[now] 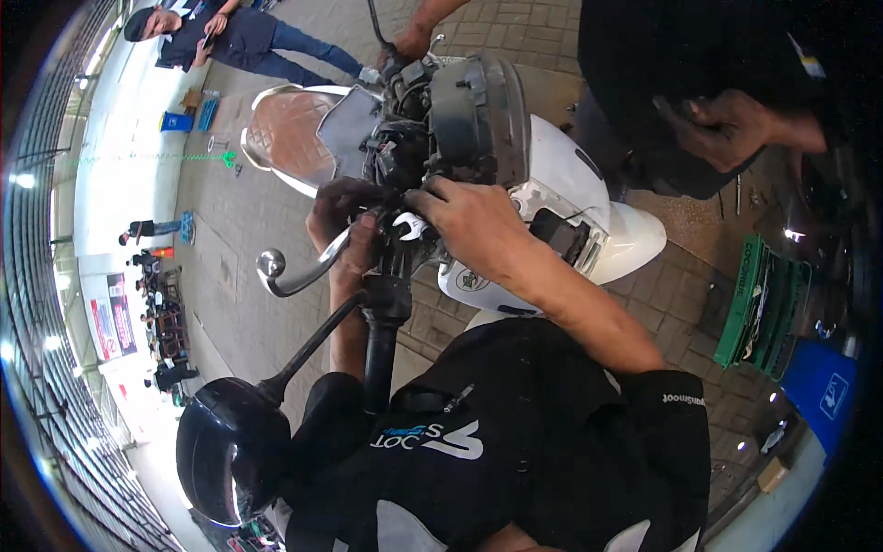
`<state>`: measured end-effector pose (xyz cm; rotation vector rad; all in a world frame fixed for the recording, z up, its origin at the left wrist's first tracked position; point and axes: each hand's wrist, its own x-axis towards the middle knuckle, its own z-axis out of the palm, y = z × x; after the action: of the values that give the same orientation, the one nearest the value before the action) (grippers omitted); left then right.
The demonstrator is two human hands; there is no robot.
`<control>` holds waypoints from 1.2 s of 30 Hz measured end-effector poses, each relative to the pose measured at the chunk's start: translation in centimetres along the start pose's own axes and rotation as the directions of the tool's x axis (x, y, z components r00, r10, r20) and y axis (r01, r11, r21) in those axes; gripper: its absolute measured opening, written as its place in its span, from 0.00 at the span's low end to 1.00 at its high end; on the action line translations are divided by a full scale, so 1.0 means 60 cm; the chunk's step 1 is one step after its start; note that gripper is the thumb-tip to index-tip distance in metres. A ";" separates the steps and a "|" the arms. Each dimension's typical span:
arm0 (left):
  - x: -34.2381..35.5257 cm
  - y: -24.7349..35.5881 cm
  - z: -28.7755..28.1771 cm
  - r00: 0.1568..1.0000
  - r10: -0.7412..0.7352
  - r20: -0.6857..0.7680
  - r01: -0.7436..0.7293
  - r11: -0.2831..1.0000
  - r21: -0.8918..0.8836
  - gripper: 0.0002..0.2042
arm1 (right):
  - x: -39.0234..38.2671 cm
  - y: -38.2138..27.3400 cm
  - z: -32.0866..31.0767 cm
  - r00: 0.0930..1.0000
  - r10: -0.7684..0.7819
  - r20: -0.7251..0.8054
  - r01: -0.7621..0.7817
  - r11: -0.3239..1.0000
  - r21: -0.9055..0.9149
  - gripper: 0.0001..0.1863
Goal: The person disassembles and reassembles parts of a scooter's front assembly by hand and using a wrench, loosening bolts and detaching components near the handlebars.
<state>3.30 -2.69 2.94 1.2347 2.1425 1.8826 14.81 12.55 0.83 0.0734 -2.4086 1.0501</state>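
Observation:
A partly stripped white scooter [563, 164] stands in front of me, the dark parts and cables round its handlebar exposed. My right hand [474, 225] is closed over the handlebar's middle, and the open jaw of a silver spanner [408, 226] pokes out beside its fingers. Close by on the left, my left hand [348, 221] has its fingers curled by the base of the silver brake lever [308, 279]; what they pinch is hidden. The black handlebar grip [380, 359] points toward me. A black round-backed mirror [216, 446] hangs off its stem at the lower left.
Another person in dark clothes stands at the far right, one hand [727, 129] hanging free and another hand [414, 41] on the far handlebar end. A green toolbox [743, 304] and a blue box [819, 391] lie at right. Someone [244, 37] stands back left on the paving.

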 end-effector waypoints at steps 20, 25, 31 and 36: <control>-0.025 -0.035 -0.037 0.965 0.262 -0.025 -0.262 0.965 0.011 0.17 | 0.096 0.012 0.006 0.894 0.053 0.445 -0.207 0.930 0.304 0.12; -0.035 -0.023 -0.037 0.958 0.284 -0.035 -0.283 0.959 0.025 0.17 | 0.110 0.003 0.012 0.895 0.097 0.434 -0.229 0.937 0.263 0.12; -0.052 -0.012 -0.034 0.954 0.297 -0.030 -0.296 0.955 0.028 0.18 | 0.111 0.003 0.008 0.878 0.027 0.478 -0.175 0.947 0.268 0.11; -0.063 -0.008 -0.035 0.956 0.293 -0.021 -0.293 0.956 0.031 0.18 | 0.115 -0.002 0.015 0.853 0.128 0.507 -0.301 0.913 0.276 0.12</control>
<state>4.60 -6.54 1.37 1.6232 2.1019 1.9864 8.44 12.84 3.67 0.2079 -2.6747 1.7363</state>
